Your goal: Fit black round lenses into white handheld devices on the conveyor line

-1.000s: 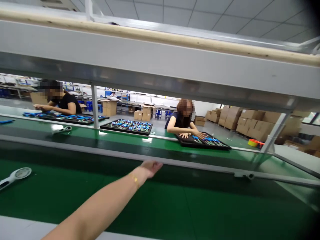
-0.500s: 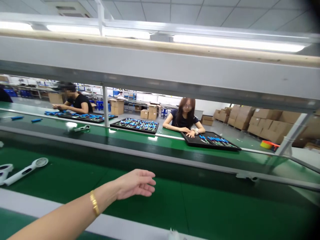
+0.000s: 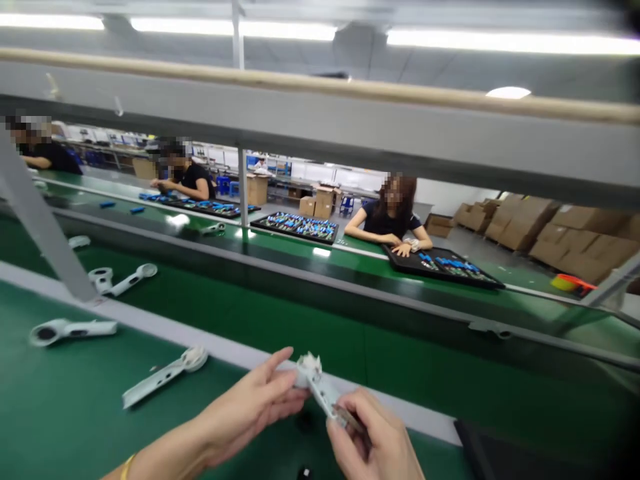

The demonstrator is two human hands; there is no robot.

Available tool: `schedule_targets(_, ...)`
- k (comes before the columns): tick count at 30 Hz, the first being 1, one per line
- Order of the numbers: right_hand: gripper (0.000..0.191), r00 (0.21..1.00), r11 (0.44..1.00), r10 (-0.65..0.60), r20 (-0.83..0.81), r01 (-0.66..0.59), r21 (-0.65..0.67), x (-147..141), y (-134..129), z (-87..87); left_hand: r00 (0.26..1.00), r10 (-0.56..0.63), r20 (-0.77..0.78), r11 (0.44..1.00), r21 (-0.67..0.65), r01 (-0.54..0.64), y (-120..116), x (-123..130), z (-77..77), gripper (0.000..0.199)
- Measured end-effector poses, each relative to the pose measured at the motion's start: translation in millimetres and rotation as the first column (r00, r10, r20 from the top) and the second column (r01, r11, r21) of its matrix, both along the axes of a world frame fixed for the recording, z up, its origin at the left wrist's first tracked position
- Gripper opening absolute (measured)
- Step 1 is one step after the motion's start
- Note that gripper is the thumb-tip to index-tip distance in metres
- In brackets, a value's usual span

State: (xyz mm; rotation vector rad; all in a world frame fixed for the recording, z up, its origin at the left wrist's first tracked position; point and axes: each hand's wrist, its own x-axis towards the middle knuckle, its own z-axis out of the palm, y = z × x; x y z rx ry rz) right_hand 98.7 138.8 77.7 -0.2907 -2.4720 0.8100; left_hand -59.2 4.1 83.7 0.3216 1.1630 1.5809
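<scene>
A pale plastic housing half point(image 3: 323, 393), with a long slotted handle and whitish material at its head, is held tilted between my two hands. My left hand point(image 3: 263, 400) has its thumb and fingers at the head end, the index finger stretched out. My right hand point(image 3: 375, 430) closes on the handle's lower end. A thin brownish metal tool point(image 3: 349, 418), its kind unclear, also shows between the right fingers. Left of my hands lies a similar housing half point(image 3: 167, 377) with whitish material at its round end. Another housing half point(image 3: 73, 330) rests farther left.
More housing parts point(image 3: 133, 279) lie on the green belt point(image 3: 240, 300) beyond the pale rail point(image 3: 235, 350). A slanted post point(image 3: 45, 220) stands left. A black tray edge point(image 3: 480, 447) is at lower right. Across, co-workers sit by trays point(image 3: 295, 228) of blue parts. An overhead beam point(image 3: 320, 120) crosses the view.
My left hand has drawn back from over the belt to the housing half. My right hand has come into view holding it. The view has tilted down and shifted left.
</scene>
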Motion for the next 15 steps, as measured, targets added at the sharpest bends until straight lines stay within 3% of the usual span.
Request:
schedule_targets(5, 0.01, 0.983, 0.941, 0.151, 0.106, -0.176, 0.289, -5.8, -39.8, -19.1, 0.986, 0.073, 0.149, 0.996, 0.032, -0.078, -9.6, 9.0, -2.7, 0.089)
schedule_targets(7, 0.012, 0.96, 0.907, 0.217, 0.174, -0.264, 0.327, -8.3, -58.2, -28.6, 0.988, 0.075, 0.135, 0.997, 0.013, -0.078, -15.2, 6.1, -9.9, 0.083)
schedule_targets(9, 0.019, 0.94, 0.911, 0.27, 0.211, -0.32, 0.26, -9.3, -68.7, -32.6, 0.998, 0.05, 0.027, 0.998, -0.041, -0.049, -22.9, 0.6, -17.5, 0.076)
schedule_targets(11, 0.027, 0.929, 0.943, 0.284, 0.239, -0.316, 0.108, -8.8, -67.0, -30.1, 0.985, -0.019, -0.171, 0.991, -0.136, -0.004, -32.1, -5.7, -23.1, 0.073)
schedule_targets(13, 0.023, 0.927, 0.975, 0.223, 0.302, -0.216, -0.056, -7.1, -54.3, -24.1, 0.909, -0.14, -0.392, 0.965, -0.259, 0.037, -40.7, -10.4, -26.0, 0.076)
schedule_targets(15, 0.023, 0.91, 0.984, 0.139, 0.39, -0.082, -0.158, -5.7, -36.4, -18.8, 0.78, -0.259, -0.57, 0.929, -0.368, 0.04, -46.4, -11.7, -27.1, 0.07)
